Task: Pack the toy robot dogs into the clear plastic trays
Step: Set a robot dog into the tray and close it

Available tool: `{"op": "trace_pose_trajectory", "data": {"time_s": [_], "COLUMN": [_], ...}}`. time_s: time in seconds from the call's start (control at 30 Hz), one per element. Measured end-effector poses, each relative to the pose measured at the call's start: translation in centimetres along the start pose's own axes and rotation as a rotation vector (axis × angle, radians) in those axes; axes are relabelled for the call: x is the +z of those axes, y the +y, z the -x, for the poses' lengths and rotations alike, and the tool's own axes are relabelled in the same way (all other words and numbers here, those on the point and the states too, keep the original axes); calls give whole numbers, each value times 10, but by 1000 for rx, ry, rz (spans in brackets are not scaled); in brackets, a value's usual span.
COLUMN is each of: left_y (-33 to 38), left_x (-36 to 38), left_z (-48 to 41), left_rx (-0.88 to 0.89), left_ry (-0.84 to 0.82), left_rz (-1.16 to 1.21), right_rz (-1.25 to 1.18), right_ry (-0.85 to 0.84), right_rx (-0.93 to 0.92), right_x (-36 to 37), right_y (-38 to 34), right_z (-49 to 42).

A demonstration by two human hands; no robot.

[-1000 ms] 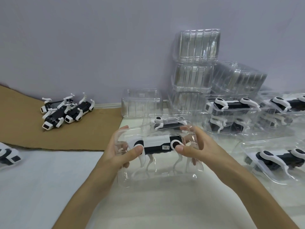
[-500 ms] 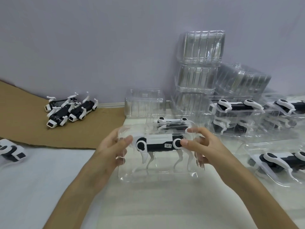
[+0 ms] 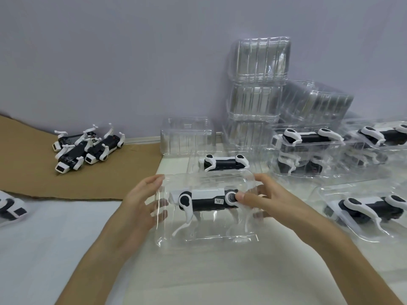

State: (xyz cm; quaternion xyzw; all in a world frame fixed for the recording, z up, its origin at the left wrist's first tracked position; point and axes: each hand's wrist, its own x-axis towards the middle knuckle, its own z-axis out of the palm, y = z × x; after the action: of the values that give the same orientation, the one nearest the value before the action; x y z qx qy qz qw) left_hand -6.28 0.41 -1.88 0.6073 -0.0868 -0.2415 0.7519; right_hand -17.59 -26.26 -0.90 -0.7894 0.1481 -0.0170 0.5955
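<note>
A black-and-white toy robot dog (image 3: 208,200) lies on its side in a clear plastic tray (image 3: 204,236) held above the white table. My left hand (image 3: 141,203) holds the tray's left end, fingers behind the plastic and thumb off the dog. My right hand (image 3: 267,200) grips the right end, with its thumb pressing the dog's rear hip joint. Three unpacked dogs (image 3: 86,148) lie in a heap on brown cardboard at the far left. Another dog (image 3: 224,162) sits in a tray just behind the held one.
Empty clear trays (image 3: 258,60) are stacked against the wall, with one more (image 3: 187,136) beside them. Packed trays with dogs (image 3: 306,137) fill the right side, and one (image 3: 374,208) lies near my right forearm. A further dog (image 3: 11,208) shows at the left edge.
My left thumb has come off the dog's front hip and the hand has slid to the tray's left end. The tray has tilted a little flatter; my right thumb stays on the rear hip.
</note>
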Motion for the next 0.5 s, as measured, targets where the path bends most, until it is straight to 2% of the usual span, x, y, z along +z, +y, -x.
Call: {"op": "trace_pose_trajectory", "data": {"time_s": [0.13, 0.3, 0.4, 0.5], "left_y": [1, 2, 2, 4], "left_x": [6, 10, 12, 12], "left_z": [4, 5, 3, 3], "left_rx": [-69, -133, -136, -93], "left_ry": [-57, -109, -87, -151], "left_rz": [151, 210, 272, 373], "right_rz": [-89, -181, -215, -300], "right_ry": [27, 0, 58, 131], "right_rx": [-34, 8, 48, 89], "right_x": [3, 1, 1, -1], "right_y": [-2, -3, -3, -2], "right_z": [0, 2, -1, -4]}}
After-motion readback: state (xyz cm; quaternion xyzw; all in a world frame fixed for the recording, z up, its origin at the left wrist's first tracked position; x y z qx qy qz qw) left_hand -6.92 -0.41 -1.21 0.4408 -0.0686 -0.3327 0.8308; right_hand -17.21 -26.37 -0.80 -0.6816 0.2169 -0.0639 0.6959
